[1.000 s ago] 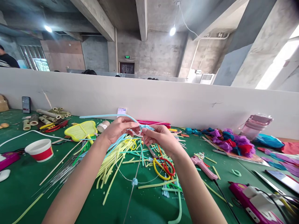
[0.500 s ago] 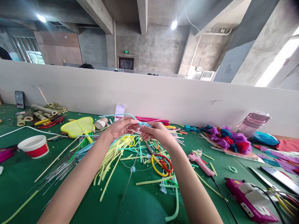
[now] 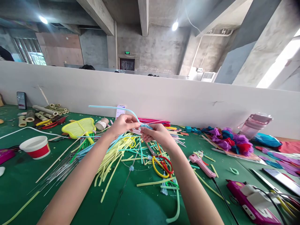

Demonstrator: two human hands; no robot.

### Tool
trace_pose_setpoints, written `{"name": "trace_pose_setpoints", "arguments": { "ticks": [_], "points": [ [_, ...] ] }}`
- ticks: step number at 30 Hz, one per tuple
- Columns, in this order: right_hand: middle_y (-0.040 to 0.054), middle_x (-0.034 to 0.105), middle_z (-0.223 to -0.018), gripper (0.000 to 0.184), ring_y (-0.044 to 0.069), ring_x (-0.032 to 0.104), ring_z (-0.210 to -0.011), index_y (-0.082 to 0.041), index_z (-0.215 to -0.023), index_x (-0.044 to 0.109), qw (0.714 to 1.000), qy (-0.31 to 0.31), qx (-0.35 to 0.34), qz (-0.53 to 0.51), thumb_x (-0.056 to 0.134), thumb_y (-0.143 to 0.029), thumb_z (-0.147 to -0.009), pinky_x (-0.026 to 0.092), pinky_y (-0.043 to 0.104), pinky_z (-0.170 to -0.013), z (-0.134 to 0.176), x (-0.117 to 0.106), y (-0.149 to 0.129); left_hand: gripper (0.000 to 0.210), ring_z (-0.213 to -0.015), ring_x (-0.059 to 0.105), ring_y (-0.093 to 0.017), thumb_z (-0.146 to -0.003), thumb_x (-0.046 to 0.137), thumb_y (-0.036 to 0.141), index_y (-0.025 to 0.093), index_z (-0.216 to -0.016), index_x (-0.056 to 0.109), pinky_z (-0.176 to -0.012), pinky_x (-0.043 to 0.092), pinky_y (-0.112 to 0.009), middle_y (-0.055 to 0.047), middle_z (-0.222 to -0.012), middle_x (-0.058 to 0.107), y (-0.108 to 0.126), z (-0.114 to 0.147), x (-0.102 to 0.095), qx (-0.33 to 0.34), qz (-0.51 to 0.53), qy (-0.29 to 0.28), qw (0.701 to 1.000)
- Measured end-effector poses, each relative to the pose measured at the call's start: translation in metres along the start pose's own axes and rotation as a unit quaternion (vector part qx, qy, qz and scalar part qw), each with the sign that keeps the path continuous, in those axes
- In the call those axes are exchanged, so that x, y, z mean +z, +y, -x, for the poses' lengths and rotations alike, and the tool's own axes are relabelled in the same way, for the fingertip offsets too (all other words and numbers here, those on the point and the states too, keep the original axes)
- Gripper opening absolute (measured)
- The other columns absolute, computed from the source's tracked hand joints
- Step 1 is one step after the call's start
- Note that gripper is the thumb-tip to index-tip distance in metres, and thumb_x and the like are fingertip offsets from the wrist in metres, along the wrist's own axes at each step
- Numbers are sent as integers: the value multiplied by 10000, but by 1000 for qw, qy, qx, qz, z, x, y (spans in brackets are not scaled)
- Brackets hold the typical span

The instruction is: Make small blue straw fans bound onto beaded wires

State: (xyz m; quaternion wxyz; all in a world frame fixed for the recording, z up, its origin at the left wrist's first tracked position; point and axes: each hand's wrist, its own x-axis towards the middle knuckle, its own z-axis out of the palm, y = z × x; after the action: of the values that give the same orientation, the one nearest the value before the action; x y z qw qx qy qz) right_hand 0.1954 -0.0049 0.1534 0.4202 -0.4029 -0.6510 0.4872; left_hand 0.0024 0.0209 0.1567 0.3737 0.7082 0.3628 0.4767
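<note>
My left hand [image 3: 123, 124] pinches a light blue pipe cleaner [image 3: 110, 107], whose free end reaches out to the left above the table. Close beside it, my right hand [image 3: 157, 135] grips a light blue bunched part [image 3: 146, 126] of what looks like the same stem. The fingers partly hide how it is wound. Below the hands a thin wire slants down, with a small pale blue ball [image 3: 131, 168] on it. Yellow pipe cleaners [image 3: 112, 161] lie in a heap under my left wrist. Scissors with yellow and red handles [image 3: 161, 167] rest below my right hand.
On the left are a paper cup [image 3: 35, 147], a yellow net-like paddle [image 3: 79, 127] and bamboo pieces [image 3: 49, 111]. A pink glue gun [image 3: 202, 164], power strip [image 3: 252, 203] and purple-red flowers [image 3: 232, 140] lie right. A white partition [image 3: 187, 97] stands behind.
The free end of the light blue pipe cleaner has risen and stretched further left. My left hand has shifted slightly and the hanging ball has swung a little left.
</note>
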Motion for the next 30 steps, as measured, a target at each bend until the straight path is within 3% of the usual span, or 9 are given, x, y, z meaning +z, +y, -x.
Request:
{"name": "trace_pose_setpoints", "arguments": {
  "ticks": [3,6,9,12,16,19,22,26,30],
  "points": [
    [55,722,-643,278,120,659,-556,-141,-704,733,1000,-4,5,-5,783,-407,-766,565,233,-569,0,0,0,161,-726,656,-179,-794,725,326,173,-746,710,-640,484,-251,-44,-751,707,3,2,0,88,-134,7,987],
    [55,716,-631,258,118,654,-545,-132,-697,719,1000,-6,27,-3,785,-371,-768,565,227,-556,0,0,0,127,-776,658,-182,-857,628,244,188,-803,728,-705,482,-276,-46,-863,727,8,6,-1,178,-281,-12,943],
    [51,712,-630,240,115,655,-549,-124,-710,717,999,-6,50,-1,779,-346,-778,567,223,-572,-1,-2,0,140,-830,660,-195,-855,594,200,196,-821,729,-780,475,-304,-46,-890,729,12,8,-3,220,-341,-27,913],
    [45,716,-653,273,112,662,-581,-126,-726,722,999,-20,38,-9,784,-388,-775,563,217,-594,0,-7,-1,151,-859,671,-196,-841,596,218,201,-888,738,-762,484,-290,-44,-917,739,12,8,-10,168,-273,-52,946],
    [47,732,-708,351,112,668,-624,-141,-768,732,999,-43,4,-15,785,-488,-760,560,219,-620,1,-16,-1,262,-886,695,-204,-902,525,314,183,-962,744,-693,509,-272,-74,-987,753,5,5,-16,24,-16,-75,997],
    [44,723,-697,380,111,656,-612,-139,-768,727,998,-59,4,-10,796,-511,-742,557,227,-618,3,-19,-1,302,-852,700,-201,-876,623,445,173,-939,738,-632,513,-255,-94,-988,753,-2,3,-13,-96,116,-76,986],
    [41,715,-684,400,111,646,-599,-136,-753,720,997,-77,11,-9,805,-525,-723,558,233,-612,3,-20,-1,352,-830,701,-203,-771,771,492,161,-880,725,-589,503,-237,-98,-896,754,-6,2,-8,-168,156,-115,967],
    [39,717,-677,416,115,651,-595,-134,-778,720,996,-84,14,6,807,-537,-714,566,239,-622,5,-19,-3,400,-769,695,-189,-685,846,496,149,-845,725,-525,462,-212,-88,-804,745,-9,2,-6,-195,185,-145,952],
    [40,710,-647,414,113,643,-573,-131,-761,709,997,-77,18,26,816,-526,-706,548,226,-587,8,-16,-8,449,-751,699,-198,-617,887,487,143,-871,747,-506,442,-208,-96,-782,749,-7,2,-6,-193,163,-146,956]
  ]
}}
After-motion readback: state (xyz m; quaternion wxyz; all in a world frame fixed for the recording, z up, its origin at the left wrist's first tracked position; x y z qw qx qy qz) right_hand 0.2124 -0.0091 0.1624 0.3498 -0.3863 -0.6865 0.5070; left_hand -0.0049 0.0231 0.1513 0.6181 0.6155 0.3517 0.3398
